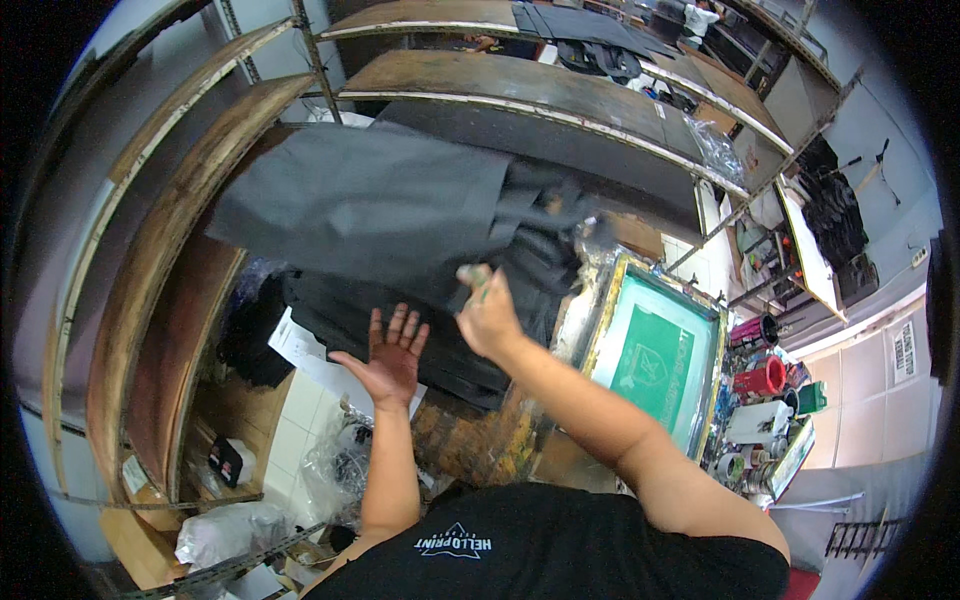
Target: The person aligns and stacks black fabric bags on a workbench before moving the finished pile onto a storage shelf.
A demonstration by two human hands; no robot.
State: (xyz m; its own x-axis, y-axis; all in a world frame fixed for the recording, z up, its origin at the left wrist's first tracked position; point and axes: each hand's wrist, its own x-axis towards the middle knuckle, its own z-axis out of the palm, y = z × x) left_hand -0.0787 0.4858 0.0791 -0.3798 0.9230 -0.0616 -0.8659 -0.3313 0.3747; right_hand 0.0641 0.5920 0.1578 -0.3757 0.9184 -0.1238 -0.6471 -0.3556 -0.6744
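My left hand [390,365] is raised with its palm showing and its fingers spread, and nothing lies in it. My right hand [487,318] is closed just to the right of it; a small pale, greenish bit shows at its fingertips, too unclear to name. Beyond both hands spreads a dark grey cloth [370,195], its right end blurred by motion. Under and nearer than this cloth lies more black fabric [440,325] in a pile on a stained worktable [455,435]. A screen-printing frame [660,360] with green mesh rests to the right of the fabric.
Metal-framed wooden shelves [440,75] curve along the back and left. A white paper sheet [300,345] sticks out beside the fabric. Crumpled clear plastic [335,470] lies at lower left. A red container [760,376] and several cans stand right of the screen. A person [698,20] is far off.
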